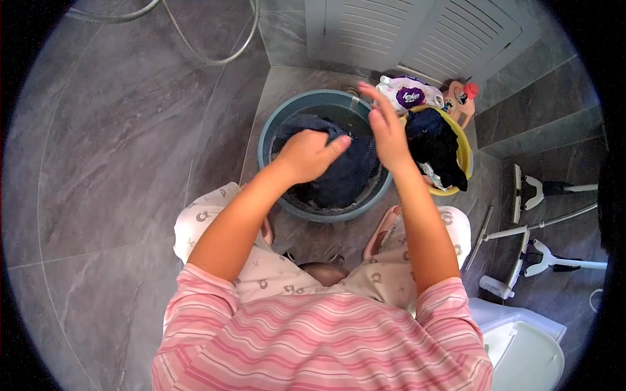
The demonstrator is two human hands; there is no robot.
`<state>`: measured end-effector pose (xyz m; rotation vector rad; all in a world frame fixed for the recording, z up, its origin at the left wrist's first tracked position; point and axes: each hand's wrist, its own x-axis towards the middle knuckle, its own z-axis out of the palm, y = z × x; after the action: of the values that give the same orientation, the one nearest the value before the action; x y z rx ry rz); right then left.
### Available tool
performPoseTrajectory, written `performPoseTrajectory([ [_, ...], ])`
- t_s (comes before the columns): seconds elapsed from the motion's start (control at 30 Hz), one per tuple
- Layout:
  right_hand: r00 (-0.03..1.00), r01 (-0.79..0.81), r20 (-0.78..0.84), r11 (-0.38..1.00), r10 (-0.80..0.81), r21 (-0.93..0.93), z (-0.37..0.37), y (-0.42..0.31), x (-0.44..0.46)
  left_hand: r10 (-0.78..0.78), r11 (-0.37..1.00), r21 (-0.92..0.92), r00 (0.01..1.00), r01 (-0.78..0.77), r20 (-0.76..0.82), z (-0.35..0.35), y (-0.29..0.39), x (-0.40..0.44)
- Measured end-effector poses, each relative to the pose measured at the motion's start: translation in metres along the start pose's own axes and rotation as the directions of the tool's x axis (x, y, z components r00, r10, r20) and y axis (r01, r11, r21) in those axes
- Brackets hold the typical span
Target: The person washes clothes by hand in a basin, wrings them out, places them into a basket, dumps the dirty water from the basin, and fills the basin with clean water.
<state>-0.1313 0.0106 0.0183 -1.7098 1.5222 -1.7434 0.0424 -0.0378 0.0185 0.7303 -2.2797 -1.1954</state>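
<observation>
A round blue-grey basin stands on the floor before me, with dark water and a navy garment in it. My left hand is closed on a bunched fold of this cloth, lifting it a little above the basin. Over the basin's right rim, my right hand is raised with its fingers stretched out, and nothing shows in it. Just right of that hand sits a yellow basin heaped with dark clothes.
Behind the yellow basin lie a white detergent bottle with a purple label and a pinkish bottle with a red cap. Mops lie at the right, near a toilet. A shower hose hangs at upper left; a louvered door stands ahead.
</observation>
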Motion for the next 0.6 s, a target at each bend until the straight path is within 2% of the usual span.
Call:
performPoseTrajectory([
  [0.03,0.99,0.011,0.138,0.995,-0.024,0.094,0.004,0.001,-0.004,-0.027,0.986,0.167,0.986,0.0,0.162,-0.004,0.008,-0.001],
  [0.07,0.961,0.008,0.27,0.982,-0.059,0.188,0.007,0.003,-0.01,0.003,0.984,0.172,0.978,-0.04,0.211,-0.003,0.013,-0.001],
  [0.1,0.936,-0.064,0.352,0.967,-0.028,0.247,0.015,0.008,-0.018,0.031,0.979,0.19,0.98,-0.069,0.198,0.0,0.009,-0.003],
  [0.13,0.833,-0.253,0.545,0.941,0.094,0.225,0.014,0.014,-0.02,0.06,0.973,0.209,0.98,-0.099,0.189,0.002,0.009,-0.005],
  [0.17,0.808,-0.437,0.521,0.872,0.274,0.22,0.014,0.018,-0.026,0.06,0.972,0.212,0.98,-0.101,0.192,0.002,0.01,-0.004],
  [0.2,0.745,-0.604,0.498,0.765,0.444,0.222,0.016,0.016,-0.028,-0.006,0.98,0.197,0.993,-0.018,0.119,-0.001,0.015,-0.002],
  [0.23,0.745,-0.604,0.498,0.765,0.444,0.222,0.017,0.015,-0.028,-0.074,0.983,0.173,0.996,0.065,0.045,-0.003,0.016,-0.001],
  [0.27,0.814,-0.536,0.366,0.825,0.45,0.178,0.019,0.014,-0.026,-0.075,0.982,0.175,0.996,0.067,0.043,-0.004,0.016,0.002],
  [0.33,0.891,-0.45,0.134,0.884,0.434,0.129,0.018,0.003,-0.019,-0.192,0.98,-0.094,0.95,0.174,-0.247,-0.004,0.01,0.009],
  [0.37,0.903,-0.422,0.114,0.906,0.415,0.043,0.017,-0.005,-0.016,-0.289,0.954,-0.154,0.923,0.256,-0.253,-0.004,-0.006,0.016],
  [0.4,0.914,-0.391,0.095,0.919,0.394,-0.044,0.016,-0.014,-0.016,-0.289,0.954,-0.156,0.922,0.256,-0.258,0.001,-0.013,0.017],
  [0.47,0.988,-0.133,0.041,0.958,0.148,-0.252,0.026,-0.035,-0.025,-0.473,0.816,-0.513,0.817,0.267,-0.329,0.01,-0.013,0.023],
  [0.53,0.995,0.082,0.078,0.925,-0.056,-0.371,0.035,-0.06,-0.031,-0.579,0.719,-0.618,0.767,0.318,-0.279,0.019,-0.015,0.026],
  [0.6,1.0,-0.03,-0.008,0.948,0.029,-0.317,0.037,-0.066,-0.034,-0.611,0.476,-0.851,0.779,0.223,-0.138,0.034,-0.009,0.02],
])
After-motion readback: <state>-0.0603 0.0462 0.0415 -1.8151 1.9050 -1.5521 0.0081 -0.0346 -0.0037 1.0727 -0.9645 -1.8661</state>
